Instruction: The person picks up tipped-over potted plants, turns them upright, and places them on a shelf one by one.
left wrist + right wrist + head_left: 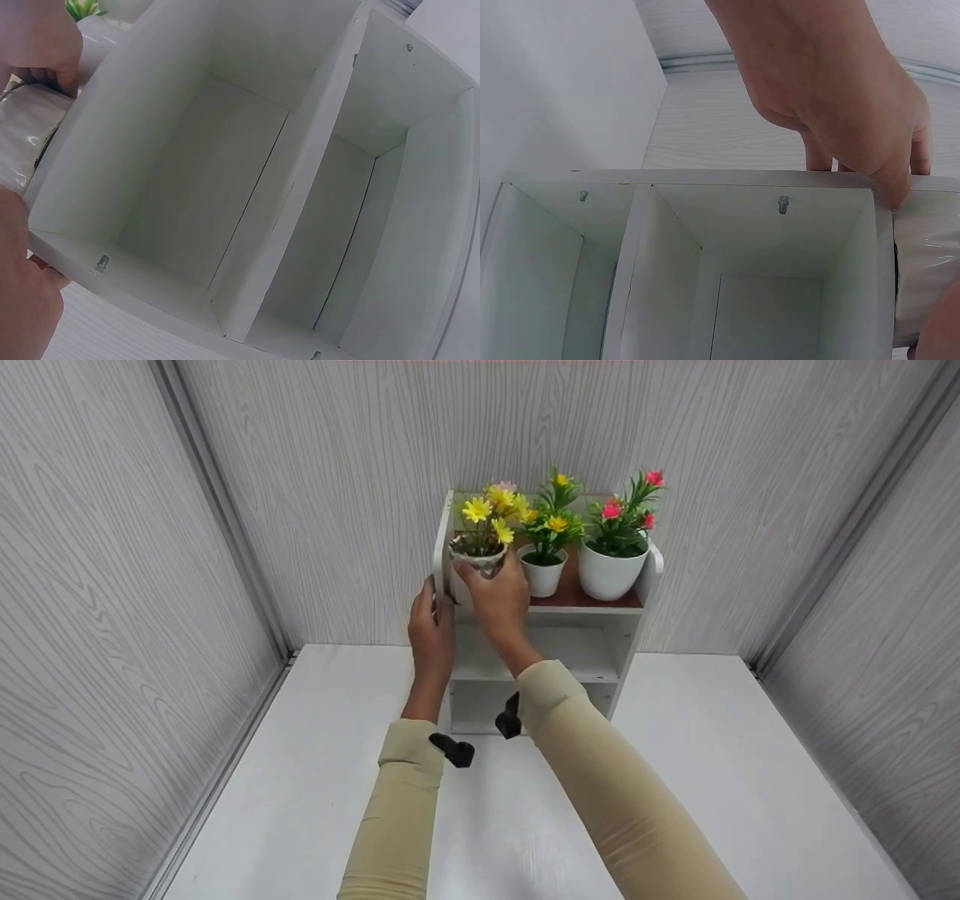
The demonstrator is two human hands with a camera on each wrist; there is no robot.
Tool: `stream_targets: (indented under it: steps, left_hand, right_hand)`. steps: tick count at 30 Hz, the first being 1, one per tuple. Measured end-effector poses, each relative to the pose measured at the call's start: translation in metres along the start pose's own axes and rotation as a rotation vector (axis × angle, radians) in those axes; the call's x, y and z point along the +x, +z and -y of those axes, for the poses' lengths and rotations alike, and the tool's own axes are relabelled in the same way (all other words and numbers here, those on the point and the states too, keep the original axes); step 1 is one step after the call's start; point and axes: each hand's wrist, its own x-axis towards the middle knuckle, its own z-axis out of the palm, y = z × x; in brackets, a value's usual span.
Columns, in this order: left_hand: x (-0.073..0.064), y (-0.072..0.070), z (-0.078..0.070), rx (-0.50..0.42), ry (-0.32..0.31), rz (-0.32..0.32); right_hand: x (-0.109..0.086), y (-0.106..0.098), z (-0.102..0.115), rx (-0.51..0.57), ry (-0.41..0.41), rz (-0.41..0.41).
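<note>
My right hand grips a whitish pot with yellow flowers by its rim, thumb and fingers on either side. This pot stands at the left end of a small white shelf's top level, close to the side panel. My left hand holds that left side panel; in the right wrist view its thumb lies in front and its other fingers behind the panel. The pot's glossy, creased-looking side shows between both hands in the left wrist view. My hands cover part of the pot.
On the same brown top board stand a small white pot with yellow-orange flowers and a larger white pot with red-pink flowers. Below are two white compartments. The shelf stands on a white table against grey wood-grain walls.
</note>
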Motion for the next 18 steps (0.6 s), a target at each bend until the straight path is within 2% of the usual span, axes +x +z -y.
stream_targets:
  steps: [8,18]
  left_hand:
    - [-0.001,0.003,0.001,0.014,0.009,0.013]
    - [0.0,0.004,0.002,0.019,0.017,-0.011]
  right_hand:
    - [-0.008,-0.003,-0.007,0.011,-0.033,-0.023]
    - [-0.025,-0.011,-0.013,0.012,-0.098,-0.019]
